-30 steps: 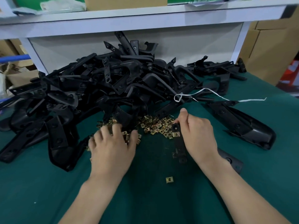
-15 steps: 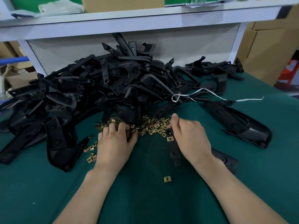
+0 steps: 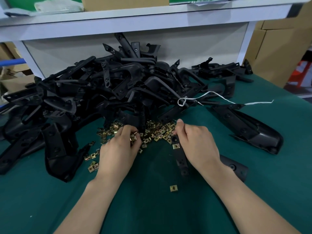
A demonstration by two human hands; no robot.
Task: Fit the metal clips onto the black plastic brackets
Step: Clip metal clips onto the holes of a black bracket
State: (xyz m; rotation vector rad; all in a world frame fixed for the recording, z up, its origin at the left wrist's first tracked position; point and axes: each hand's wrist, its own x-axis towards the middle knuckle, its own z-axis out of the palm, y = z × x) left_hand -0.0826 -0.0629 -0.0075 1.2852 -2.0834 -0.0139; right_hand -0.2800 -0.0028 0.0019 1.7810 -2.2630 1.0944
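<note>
Green-covered bench (image 3: pixel 253 200), head view: heap of black brackets (image 3: pixel 109 92) along the far edge, with brass-coloured metal clips (image 3: pixel 158 130) scattered at its near foot, mid-bench. Left hand (image 3: pixel 118 149) is curled, pinching a pinched clip (image 3: pixel 133 137) over the scatter. Right hand (image 3: pixel 197 146) grips a narrow bracket (image 3: pixel 181 159) by its far end, with a seated clip (image 3: pixel 176 146) on it. Loose clip (image 3: pixel 173 188) lies toward the front edge, between the forearms. White string (image 3: pixel 211 97) crosses the heap's right side.

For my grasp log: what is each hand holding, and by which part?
The left hand pinches a brass-coloured metal clip; by which part cannot be told. The right hand grips a narrow black plastic bracket by its far end.
</note>
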